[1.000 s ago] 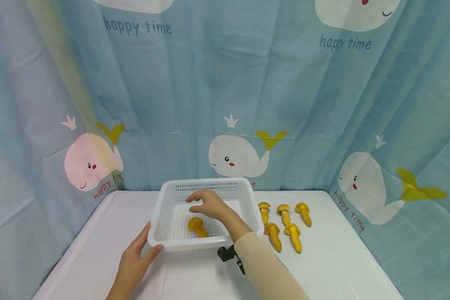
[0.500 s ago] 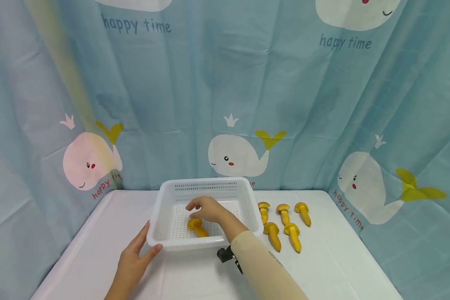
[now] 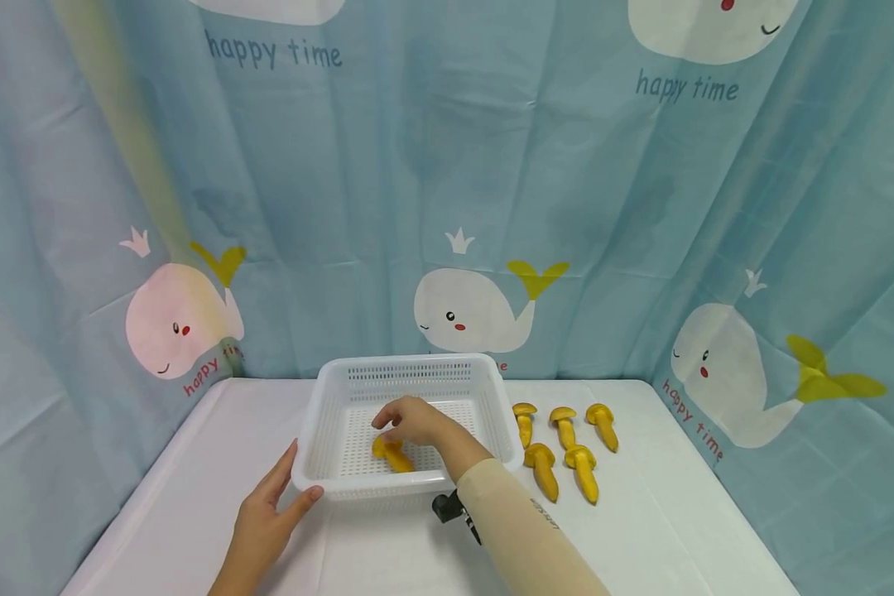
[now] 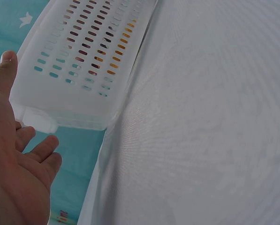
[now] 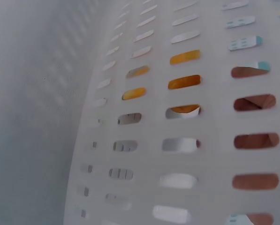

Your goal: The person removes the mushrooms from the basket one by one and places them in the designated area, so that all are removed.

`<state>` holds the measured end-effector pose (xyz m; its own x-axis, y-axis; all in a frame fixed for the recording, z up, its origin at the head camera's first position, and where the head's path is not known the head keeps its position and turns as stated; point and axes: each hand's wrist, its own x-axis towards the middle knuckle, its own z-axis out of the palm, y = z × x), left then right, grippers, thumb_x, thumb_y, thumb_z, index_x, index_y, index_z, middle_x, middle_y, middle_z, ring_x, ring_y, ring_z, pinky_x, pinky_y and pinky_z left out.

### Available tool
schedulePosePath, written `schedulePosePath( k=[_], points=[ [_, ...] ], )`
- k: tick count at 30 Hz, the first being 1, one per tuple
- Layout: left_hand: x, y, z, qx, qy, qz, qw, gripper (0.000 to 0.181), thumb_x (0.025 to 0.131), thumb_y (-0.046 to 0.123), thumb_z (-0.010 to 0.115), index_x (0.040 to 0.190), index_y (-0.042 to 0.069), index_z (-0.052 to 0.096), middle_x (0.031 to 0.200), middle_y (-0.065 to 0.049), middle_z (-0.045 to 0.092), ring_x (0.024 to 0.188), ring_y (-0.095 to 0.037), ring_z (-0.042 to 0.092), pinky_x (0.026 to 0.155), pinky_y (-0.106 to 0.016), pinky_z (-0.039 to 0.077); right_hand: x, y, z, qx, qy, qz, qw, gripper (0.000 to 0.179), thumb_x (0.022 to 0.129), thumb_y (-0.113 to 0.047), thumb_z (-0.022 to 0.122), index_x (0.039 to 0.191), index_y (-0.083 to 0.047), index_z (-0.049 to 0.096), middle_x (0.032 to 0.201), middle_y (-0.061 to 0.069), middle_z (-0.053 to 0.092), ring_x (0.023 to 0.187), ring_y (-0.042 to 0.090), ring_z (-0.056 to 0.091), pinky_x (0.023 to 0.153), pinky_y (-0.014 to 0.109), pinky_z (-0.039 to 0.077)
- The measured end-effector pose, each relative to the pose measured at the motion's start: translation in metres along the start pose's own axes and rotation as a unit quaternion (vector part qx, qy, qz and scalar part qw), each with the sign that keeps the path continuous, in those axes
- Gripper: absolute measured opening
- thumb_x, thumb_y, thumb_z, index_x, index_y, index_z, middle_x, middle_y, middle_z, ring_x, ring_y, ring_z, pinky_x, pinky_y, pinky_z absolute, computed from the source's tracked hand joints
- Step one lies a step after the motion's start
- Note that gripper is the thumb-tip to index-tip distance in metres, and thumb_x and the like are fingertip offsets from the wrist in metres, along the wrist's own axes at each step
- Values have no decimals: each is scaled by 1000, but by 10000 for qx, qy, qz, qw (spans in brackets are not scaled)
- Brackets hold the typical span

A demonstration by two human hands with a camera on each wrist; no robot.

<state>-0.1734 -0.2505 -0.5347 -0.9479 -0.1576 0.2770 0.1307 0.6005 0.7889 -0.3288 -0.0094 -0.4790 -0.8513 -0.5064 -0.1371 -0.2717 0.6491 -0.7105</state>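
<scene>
A white slotted plastic basket point(image 3: 417, 484) stands on the table, and a yellow mushroom point(image 3: 398, 459) lies inside it near the front. Over that mushroom, my right hand point(image 3: 415, 420) reaches down with bent fingers, the thumb overlapping the cap. I cannot tell whether the fingers pinch it. Through the slots in the right wrist view, yellow patches of the mushroom point(image 5: 184, 82) and parts of the hand point(image 5: 255, 140) show. My left hand point(image 3: 264, 513) rests at the basket's front left corner, thumb and fingers spread. The left wrist view has this hand point(image 4: 22, 164) beside the basket's end, fingers loosely bent.
Several more yellow mushrooms point(image 3: 585, 473) lie in two rows on the white table point(image 3: 670, 513), right of the basket. A blue curtain point(image 3: 387, 165) with whale prints hangs behind and along both sides. A small black device point(image 3: 447, 507) sits at the right wrist.
My right hand has come down from above the mushroom to its cap, fingers closer to it. The left hand and the basket stay about where they were.
</scene>
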Motion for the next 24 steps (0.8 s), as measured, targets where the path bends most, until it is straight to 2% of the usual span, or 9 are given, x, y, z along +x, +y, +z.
schedulePosePath(
  k=[10, 24],
  points=[
    [1, 2, -1, -38, -46, -34, 10000, 88, 90, 44, 78, 162, 36, 28, 164, -7, 34, 145, -41, 43, 109, -57, 41, 1, 2, 1, -117, -125, 4, 9999, 20, 94, -11, 74, 112, -19, 80, 105, -12, 72, 96, 11, 60, 100, 34, 55],
    [1, 3, 0, -97, -89, -127, 9998, 88, 90, 47, 77, 162, 33, 28, 165, -7, 32, 147, -43, 39, 109, -63, 40, 1, 5, 4, -174, -185, -73, 9997, 16, 93, -9, 74, 102, -21, 80, 98, -10, 72, 89, 10, 62, 98, 30, 56]
  ],
)
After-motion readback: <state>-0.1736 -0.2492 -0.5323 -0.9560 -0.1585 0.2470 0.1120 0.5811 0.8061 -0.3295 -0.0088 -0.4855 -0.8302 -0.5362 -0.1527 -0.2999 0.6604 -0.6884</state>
